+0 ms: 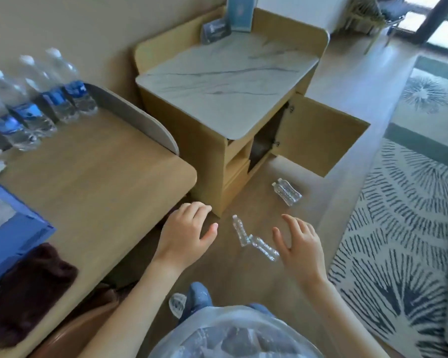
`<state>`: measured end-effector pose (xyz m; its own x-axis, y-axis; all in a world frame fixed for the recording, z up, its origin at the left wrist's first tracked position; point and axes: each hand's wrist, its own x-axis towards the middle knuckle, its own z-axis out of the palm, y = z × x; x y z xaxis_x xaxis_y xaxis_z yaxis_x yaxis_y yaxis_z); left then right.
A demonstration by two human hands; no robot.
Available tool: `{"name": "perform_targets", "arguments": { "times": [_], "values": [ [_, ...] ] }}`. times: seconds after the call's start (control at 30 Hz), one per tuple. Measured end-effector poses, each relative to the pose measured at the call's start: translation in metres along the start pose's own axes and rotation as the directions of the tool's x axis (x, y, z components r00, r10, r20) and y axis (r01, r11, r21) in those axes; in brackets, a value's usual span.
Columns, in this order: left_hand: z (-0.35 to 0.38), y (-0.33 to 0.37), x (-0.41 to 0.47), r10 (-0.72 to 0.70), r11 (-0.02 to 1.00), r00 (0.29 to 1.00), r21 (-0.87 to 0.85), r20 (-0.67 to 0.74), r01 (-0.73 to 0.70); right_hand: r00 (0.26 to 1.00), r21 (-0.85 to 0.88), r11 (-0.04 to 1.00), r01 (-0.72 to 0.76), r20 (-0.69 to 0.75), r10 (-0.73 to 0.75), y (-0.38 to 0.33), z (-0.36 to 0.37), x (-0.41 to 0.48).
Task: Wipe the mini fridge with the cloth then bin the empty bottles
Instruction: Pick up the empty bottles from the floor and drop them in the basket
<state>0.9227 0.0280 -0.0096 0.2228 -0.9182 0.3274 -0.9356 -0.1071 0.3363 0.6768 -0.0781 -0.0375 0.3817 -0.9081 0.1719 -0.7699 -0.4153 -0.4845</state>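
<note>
Lying on the wood floor [243, 280] are clear, label-free empty bottles with pale caps: two [255, 241] are set end to end in a shallow V between the hands, two more [287, 191] lie side by side nearer the cabinet, and a fifth [177, 304], crumpled, is seen beside a blue-clad knee at the bag's rim. Five are counted in all.

A bin lined with a clear bag [233, 334] is placed at the bottom edge, directly below the arms; whatever sits in it is too blurred to be told.

The left hand [188, 233] is held spread, palm down, with nothing gripped. The right hand [299, 245] is likewise splayed and empty, its thumb just beside the nearest floor bottle; contact cannot be told.

One dark brown cloth [29, 293] is laid on the desk [101, 177] at its near left, beside a blue box [11, 228].

Four full, blue-labelled bottles [42, 104] are stood upright in a row at the desk's far edge.

One cabinet with a marble top [225, 81] is stood beyond the desk corner, its door [321, 135] swung open to the right; the dark interior is not legible. Bare floor is left between desk, cabinet and patterned rug [398, 215].
</note>
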Motion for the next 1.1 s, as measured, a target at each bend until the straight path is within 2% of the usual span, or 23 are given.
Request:
{"name": "perform_targets", "arguments": {
  "times": [0.17, 0.4, 0.73, 0.93, 1.1],
  "values": [
    [0.047, 0.090, -0.013, 0.061, 0.998, 0.987, -0.037, 0.151, -0.056, 0.987, -0.070, 0.985, -0.155, 0.018, 0.157, 0.086, -0.047, -0.060],
    [0.066, 0.151, -0.010, 0.040, 0.999, 0.979, -0.027, 0.200, -0.035, 0.989, -0.059, 0.988, -0.146, 0.001, 0.147, 0.138, -0.087, -0.073],
    [0.107, 0.143, 0.016, -0.141, 0.990, 0.961, 0.019, 0.236, 0.141, 0.991, -0.022, 1.000, -0.014, 0.134, 0.017, 0.162, -0.057, 0.006],
    [0.152, 0.128, 0.065, -0.269, 0.960, 0.930, -0.004, 0.250, 0.279, 0.963, -0.046, 0.995, 0.091, 0.259, -0.076, 0.178, -0.040, 0.088],
    [0.175, 0.119, 0.111, -0.317, 0.944, 0.916, -0.011, 0.247, 0.330, 0.952, -0.029, 0.988, 0.153, 0.273, -0.140, 0.192, -0.038, 0.157]
  ]
}}
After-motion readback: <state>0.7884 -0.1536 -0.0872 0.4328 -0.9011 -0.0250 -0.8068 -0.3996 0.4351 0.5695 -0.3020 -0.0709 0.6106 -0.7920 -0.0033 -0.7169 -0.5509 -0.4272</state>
